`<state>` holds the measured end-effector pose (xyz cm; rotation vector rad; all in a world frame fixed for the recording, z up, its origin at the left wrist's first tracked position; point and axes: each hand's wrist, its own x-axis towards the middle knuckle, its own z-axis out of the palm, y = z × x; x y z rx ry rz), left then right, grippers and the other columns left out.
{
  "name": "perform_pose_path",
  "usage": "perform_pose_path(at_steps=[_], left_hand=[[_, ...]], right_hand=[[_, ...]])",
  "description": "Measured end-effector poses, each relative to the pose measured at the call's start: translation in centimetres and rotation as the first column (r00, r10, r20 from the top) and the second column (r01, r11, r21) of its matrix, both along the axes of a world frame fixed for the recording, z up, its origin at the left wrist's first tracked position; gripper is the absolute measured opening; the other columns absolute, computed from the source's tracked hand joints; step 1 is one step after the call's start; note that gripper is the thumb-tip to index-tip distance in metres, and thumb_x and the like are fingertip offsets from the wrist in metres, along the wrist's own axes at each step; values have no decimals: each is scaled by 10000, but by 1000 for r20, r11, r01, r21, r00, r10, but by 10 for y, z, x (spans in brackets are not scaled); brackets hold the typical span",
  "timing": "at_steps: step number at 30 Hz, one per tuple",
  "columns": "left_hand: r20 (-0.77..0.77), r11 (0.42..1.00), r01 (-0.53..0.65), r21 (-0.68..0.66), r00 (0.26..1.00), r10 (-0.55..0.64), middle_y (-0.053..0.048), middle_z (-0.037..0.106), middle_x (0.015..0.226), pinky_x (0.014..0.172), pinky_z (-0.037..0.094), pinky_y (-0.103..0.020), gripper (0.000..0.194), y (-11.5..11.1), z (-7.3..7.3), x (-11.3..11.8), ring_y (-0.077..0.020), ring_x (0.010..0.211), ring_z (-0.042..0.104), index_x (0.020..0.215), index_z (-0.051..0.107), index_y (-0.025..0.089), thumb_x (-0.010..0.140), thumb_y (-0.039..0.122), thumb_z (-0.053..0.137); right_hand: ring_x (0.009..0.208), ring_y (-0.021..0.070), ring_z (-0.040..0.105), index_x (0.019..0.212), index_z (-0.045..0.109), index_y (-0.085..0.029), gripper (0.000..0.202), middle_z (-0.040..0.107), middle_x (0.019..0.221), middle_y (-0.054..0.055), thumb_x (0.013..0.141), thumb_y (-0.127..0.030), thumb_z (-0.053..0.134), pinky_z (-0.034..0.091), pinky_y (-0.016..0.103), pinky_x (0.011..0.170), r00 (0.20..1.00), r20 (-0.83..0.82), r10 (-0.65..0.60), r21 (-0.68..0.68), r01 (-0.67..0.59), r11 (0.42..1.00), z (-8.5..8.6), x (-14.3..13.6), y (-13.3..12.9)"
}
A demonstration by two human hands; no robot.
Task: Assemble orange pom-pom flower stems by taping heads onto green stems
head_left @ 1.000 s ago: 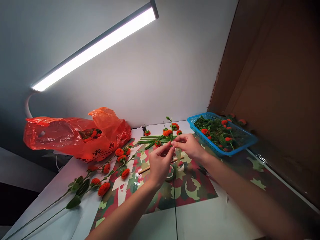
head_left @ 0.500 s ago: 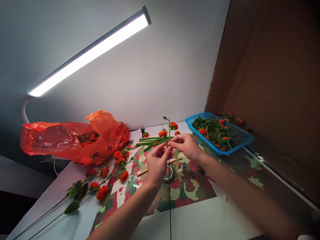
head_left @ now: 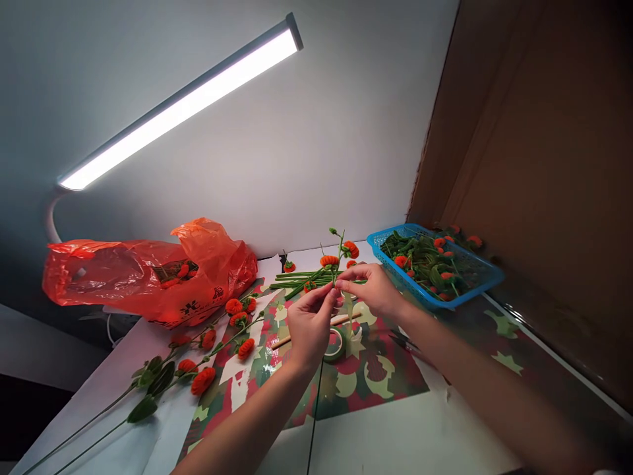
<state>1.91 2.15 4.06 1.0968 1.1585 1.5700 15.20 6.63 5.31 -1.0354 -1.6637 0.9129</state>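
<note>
The left hand (head_left: pixel 311 323) pinches the flower stem (head_left: pixel 341 247), held roughly upright between both hands; grip firmly here. At right, the right hand (head_left: pixel 373 290) pinches the same stem below its orange blooms (head_left: pixel 330 262); light, even pressure should prevent bending.

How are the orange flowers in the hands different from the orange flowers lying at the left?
The held flowers stand nearly upright at the fingertips of the left hand and right hand; the lying flowers are down on the table. The held flowers show no wide leaves; the lying flowers have broad green leaves. Both have fluffy orange heads and thin green stems.
</note>
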Motion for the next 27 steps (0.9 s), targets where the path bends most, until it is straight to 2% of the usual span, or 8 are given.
perform_pose_path(at_steps=[4, 7, 11, 15, 18, 21, 24, 27], left_hand=[[0, 1000, 15, -20, 1000, -15, -33, 696, 624, 532, 509, -235, 248, 0, 0, -1, -141, 566, 630, 810, 733, 151, 620, 309, 759], [65, 998, 52, -48, 997, -48, -32, 690, 641, 533, 491, -221, 257, 2, -1, -1, -124, 573, 614, 806, 724, 141, 614, 308, 763], [271, 982, 151, -112, 956, -116, -38, 688, 714, 530, 466, -191, 318, 6, 1, -2, -83, 561, 584, 822, 697, 128, 565, 290, 791], [467, 943, 278, -180, 868, -167, -5, 645, 654, 520, 461, -134, 309, 10, 4, -3, -28, 505, 535, 787, 666, 125, 532, 223, 811], [586, 908, 381, -173, 781, -216, 10, 612, 626, 500, 459, -103, 248, 11, 5, -3, -11, 481, 507, 743, 647, 132, 548, 168, 795], [627, 872, 462, -160, 730, -272, 21, 595, 610, 482, 443, -82, 266, 12, 5, -4, 2, 470, 486, 729, 643, 133, 529, 178, 811], [531, 893, 423, -156, 798, -285, 17, 607, 605, 453, 420, -95, 329, 11, 3, -4, -3, 458, 486, 733, 651, 120, 494, 246, 838], [322, 933, 330, -144, 907, -271, 6, 619, 605, 450, 419, -141, 305, 9, 3, -4, -32, 455, 508, 740, 655, 112, 571, 321, 799]], right_hand=[[827, 221, 595, 713, 736, -207, 113, 701, 747, 49, 699, -291, 662, 437, 349, 787, 994, 30, -106, 61, 104, 993, 1, -2, -5], [843, 226, 591, 728, 740, -200, 117, 701, 751, 60, 679, -291, 683, 439, 353, 792, 988, -6, -151, 59, 151, 987, 0, -4, -5], [768, 195, 615, 768, 736, -177, 219, 707, 782, 60, 630, -347, 726, 460, 326, 731, 979, -200, -35, -134, 8, 991, -6, -5, 1], [781, 178, 624, 774, 730, -178, 301, 707, 762, 37, 547, -367, 787, 461, 324, 772, 920, -387, 62, -291, -186, 938, -11, -4, 7], [783, 173, 627, 750, 726, -196, 259, 702, 736, 20, 564, -366, 784, 460, 324, 778, 862, -485, 150, -281, -316, 906, -12, -4, 6], [757, 163, 622, 693, 713, -196, 197, 691, 710, 10, 577, -338, 785, 454, 313, 760, 834, -531, 147, -250, -320, 914, -13, -5, 5], [706, 143, 602, 654, 699, -179, 199, 676, 687, 6, 545, -309, 804, 444, 301, 743, 826, -561, 60, -274, -254, 928, -15, -6, 6], [661, 125, 570, 630, 686, -165, 225, 652, 658, -3, 506, -298, 819, 431, 283, 706, 825, -565, -5, -306, -203, 930, -14, -8, 6]])
